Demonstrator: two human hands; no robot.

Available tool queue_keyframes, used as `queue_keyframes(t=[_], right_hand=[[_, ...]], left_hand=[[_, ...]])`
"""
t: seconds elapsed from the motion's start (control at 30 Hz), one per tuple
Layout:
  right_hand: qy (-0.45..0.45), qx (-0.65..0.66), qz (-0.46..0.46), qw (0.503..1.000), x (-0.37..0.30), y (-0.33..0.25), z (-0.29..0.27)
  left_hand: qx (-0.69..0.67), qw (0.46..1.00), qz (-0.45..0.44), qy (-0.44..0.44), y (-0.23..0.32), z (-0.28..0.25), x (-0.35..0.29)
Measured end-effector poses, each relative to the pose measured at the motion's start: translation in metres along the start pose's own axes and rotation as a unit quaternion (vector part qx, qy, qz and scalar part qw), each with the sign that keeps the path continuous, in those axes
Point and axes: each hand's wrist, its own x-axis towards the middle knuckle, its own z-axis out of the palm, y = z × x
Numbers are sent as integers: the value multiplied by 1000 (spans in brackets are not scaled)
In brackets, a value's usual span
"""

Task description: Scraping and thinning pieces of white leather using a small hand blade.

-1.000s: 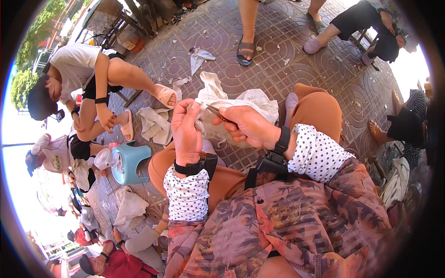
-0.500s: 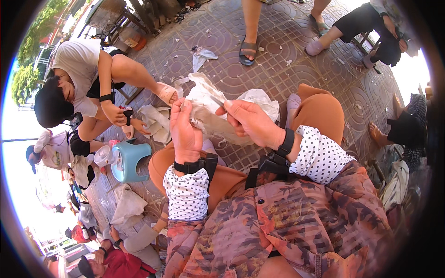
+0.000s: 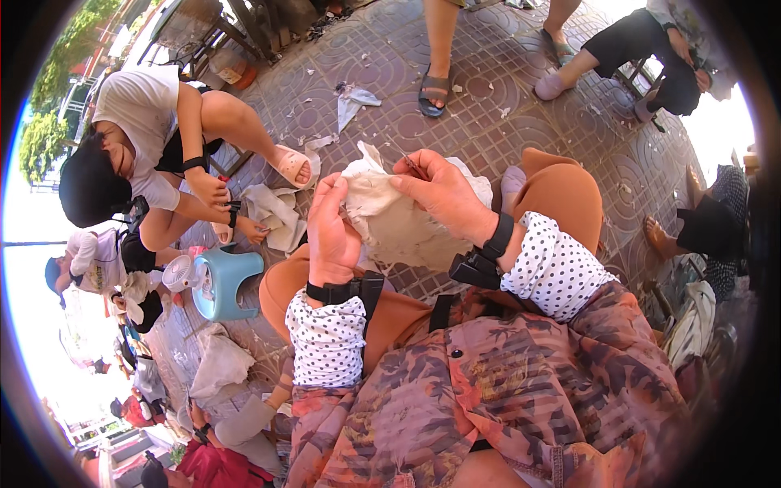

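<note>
Your left hand (image 3: pixel 332 232) pinches the left edge of the white cloth (image 3: pixel 411 236) between thumb and fingers, and your right hand (image 3: pixel 443 195) pinches its upper edge while also carrying a small dark tool (image 3: pixel 415 167) among the fingers. The cloth hangs bunched between your hands, in front of your knees, above the paving (image 3: pixel 521 122). The likeliest trouble, I'd judge, is that doubled grip: let the right thumb slacken and the tool could slip, or its thin tip could snag the fabric or nick a finger. Pulling hard on a bunched fold could tear it crookedly, too. Watch your edges: the orange trouser knee (image 3: pixel 561 195) sits close by your right hand, and on the left a co-worker's hand (image 3: pixel 257 233) and pink sandal (image 3: pixel 289 167) lie near, with the blue stool (image 3: pixel 232 285) farther back. Your best room is forward, toward the dark sandal (image 3: pixel 434 93) (whether the cloth's lower edge brushes the ground, I cannot tell), so keep the tip away from both knees.
</note>
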Motion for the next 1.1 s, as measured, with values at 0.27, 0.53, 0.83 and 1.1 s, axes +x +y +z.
queue_keyframes(t=[0.27,0.53,0.83,1.1], right_hand=[[-4,-111,-52,992,9,-7,-8],[-77,-164,-28,983,-14,-12,-2],[-138,-140,113,974,-18,-20,-2],[-123,54,226,965,-16,-14,0]], left_hand=[[14,998,-48,-48,2,5,-7],[0,1000,-24,-13,2,1,-1],[27,1000,-5,-10,2,3,-2],[44,999,12,-24,0,1,-2]])
